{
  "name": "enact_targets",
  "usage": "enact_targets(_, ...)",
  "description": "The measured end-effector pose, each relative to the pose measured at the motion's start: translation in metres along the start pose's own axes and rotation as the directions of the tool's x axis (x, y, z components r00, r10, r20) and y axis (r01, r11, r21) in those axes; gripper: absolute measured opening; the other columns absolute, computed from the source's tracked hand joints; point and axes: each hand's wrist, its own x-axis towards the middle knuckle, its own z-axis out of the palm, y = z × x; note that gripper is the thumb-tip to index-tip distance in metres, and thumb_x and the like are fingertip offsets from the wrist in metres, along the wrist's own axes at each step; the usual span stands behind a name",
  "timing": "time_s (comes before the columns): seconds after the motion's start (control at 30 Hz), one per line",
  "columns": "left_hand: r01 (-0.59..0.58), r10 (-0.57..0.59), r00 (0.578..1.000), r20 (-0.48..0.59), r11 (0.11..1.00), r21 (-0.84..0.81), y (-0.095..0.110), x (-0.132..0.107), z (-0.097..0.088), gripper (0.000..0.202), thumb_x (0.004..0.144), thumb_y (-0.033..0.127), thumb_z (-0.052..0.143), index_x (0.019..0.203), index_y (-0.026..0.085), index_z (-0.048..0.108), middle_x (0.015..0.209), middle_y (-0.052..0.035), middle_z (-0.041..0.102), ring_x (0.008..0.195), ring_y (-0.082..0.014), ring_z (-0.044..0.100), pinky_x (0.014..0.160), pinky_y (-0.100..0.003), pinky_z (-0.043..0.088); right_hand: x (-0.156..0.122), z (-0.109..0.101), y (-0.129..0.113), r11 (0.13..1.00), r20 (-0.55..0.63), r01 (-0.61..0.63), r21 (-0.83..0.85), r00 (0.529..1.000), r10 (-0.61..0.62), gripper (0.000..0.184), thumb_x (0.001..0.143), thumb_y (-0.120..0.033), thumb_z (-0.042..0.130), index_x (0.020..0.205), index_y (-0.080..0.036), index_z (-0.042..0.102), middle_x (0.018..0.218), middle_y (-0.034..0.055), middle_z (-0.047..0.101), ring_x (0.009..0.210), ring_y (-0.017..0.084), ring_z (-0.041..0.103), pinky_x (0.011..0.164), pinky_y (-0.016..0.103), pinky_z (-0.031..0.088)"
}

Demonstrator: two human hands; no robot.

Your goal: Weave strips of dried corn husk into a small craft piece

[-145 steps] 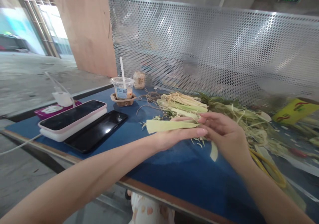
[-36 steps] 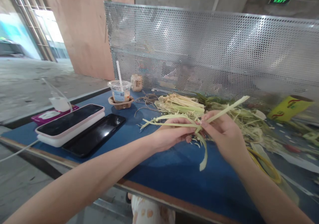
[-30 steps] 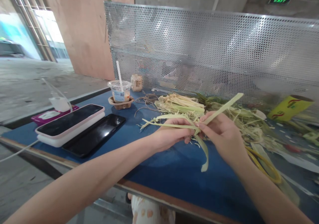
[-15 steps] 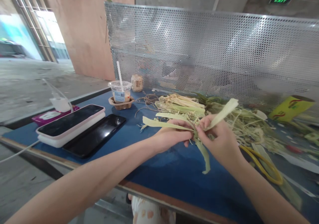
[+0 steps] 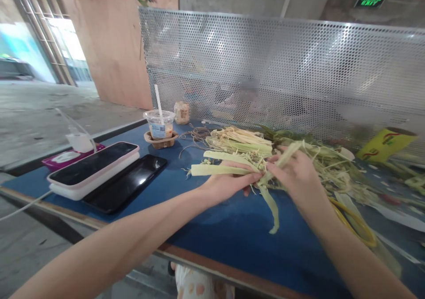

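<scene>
My left hand (image 5: pixel 229 181) is closed, thumb against fingers, on a bunch of flat pale green strips that look like corn husk. Two of these husk strips (image 5: pixel 215 169) stick out to the left past the wrist, and a narrower strip (image 5: pixel 272 210) dangles below over the table. Just to the right, my right hand (image 5: pixel 297 172) has its thumb and fingers bent around another pale husk strip (image 5: pixel 286 158) that slants up to the right. Where the strips cross, the fingers partly hide them. Behind the hands lies a bundle of yellowish husk strips (image 5: pixel 241 136).
A heap of tangled green leaves (image 5: pixel 341 170) spreads to the right, near a yellow roll (image 5: pixel 387 145) and a yellow loop (image 5: pixel 357 228). On the left are a black phone (image 5: pixel 128 184), a pink-edged phone (image 5: pixel 94 161) and a drink cup (image 5: pixel 160 124). A perforated metal screen (image 5: pixel 265 68) stands behind.
My right hand has shifted slightly to the right, and its strip now stands steeper and nearer the hand. My left hand stays nearly in place, still gripping the bunch.
</scene>
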Motion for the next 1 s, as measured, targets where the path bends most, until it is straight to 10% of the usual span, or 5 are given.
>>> enact_targets(0.13, 0.018, -0.02, 0.999, 0.029, 0.998, 0.057, 0.004, -0.001, 0.003, 0.014, 0.074, 0.024, 0.057, 0.072, 0.012, 0.064, 0.054, 0.0021, 0.054, 0.045, -0.0068, 0.047, 0.047, -0.02, 0.039, 0.006, -0.003, -0.007, 0.884, -0.233, 0.263, -0.386, 0.9, -0.369, 0.094, 0.062, -0.042, 0.068, 0.136, -0.017, 0.016, 0.136, 0.0213, 0.028, 0.115, 0.038, 0.04, 0.092, 0.055, 0.033)
enact_targets(0.27, 0.052, -0.06, 0.998, 0.033, 0.979, 0.199, 0.005, -0.002, 0.006, 0.026, 0.072, 0.017, 0.056, 0.047, 0.013, 0.053, 0.042, 0.0036, 0.047, 0.043, -0.0063, 0.046, 0.049, -0.019, 0.038, 0.013, 0.009, -0.036, 0.771, 0.399, 0.533, -0.349, 0.829, -0.393, 0.037, 0.077, -0.036, 0.056, 0.112, -0.024, 0.055, 0.115, 0.0065, 0.059, 0.112, 0.028, 0.048, 0.093, 0.047, 0.038)
enact_targets(0.33, 0.065, -0.068, 0.998, 0.007, 0.973, 0.221, 0.005, -0.001, 0.006, 0.031, 0.071, 0.015, 0.056, 0.042, 0.014, 0.047, 0.04, 0.0034, 0.046, 0.043, -0.0065, 0.045, 0.049, -0.019, 0.038, 0.017, 0.017, -0.046, 0.811, 0.521, 0.515, -0.276, 0.789, -0.324, 0.026, 0.077, -0.028, 0.057, 0.103, -0.025, 0.062, 0.102, 0.0023, 0.066, 0.1, 0.023, 0.057, 0.088, 0.041, 0.043)
enact_targets(0.57, 0.06, -0.056, 0.997, 0.052, 0.994, -0.094, -0.003, 0.002, 0.001, 0.012, 0.072, 0.022, 0.06, 0.065, 0.012, 0.061, 0.054, 0.0024, 0.055, 0.042, -0.0066, 0.048, 0.047, -0.021, 0.04, 0.018, 0.007, -0.041, 0.73, 0.404, 0.663, -0.167, 0.721, -0.563, 0.023, 0.083, -0.013, 0.046, 0.097, -0.021, 0.063, 0.091, 0.0031, 0.066, 0.086, 0.014, 0.059, 0.074, 0.027, 0.047)
enact_targets(1.0, 0.14, -0.145, 0.989, -0.017, 0.974, -0.178, -0.003, 0.004, -0.002, 0.015, 0.069, 0.016, 0.061, 0.082, 0.01, 0.068, 0.058, 0.0002, 0.061, 0.04, -0.0065, 0.052, 0.046, -0.021, 0.044, 0.01, -0.03, -0.014, 0.622, 0.48, 0.735, -0.271, 0.663, -0.574, 0.009, 0.08, -0.022, 0.055, 0.085, -0.025, 0.061, 0.078, 0.0016, 0.06, 0.077, 0.017, 0.056, 0.071, 0.034, 0.041)
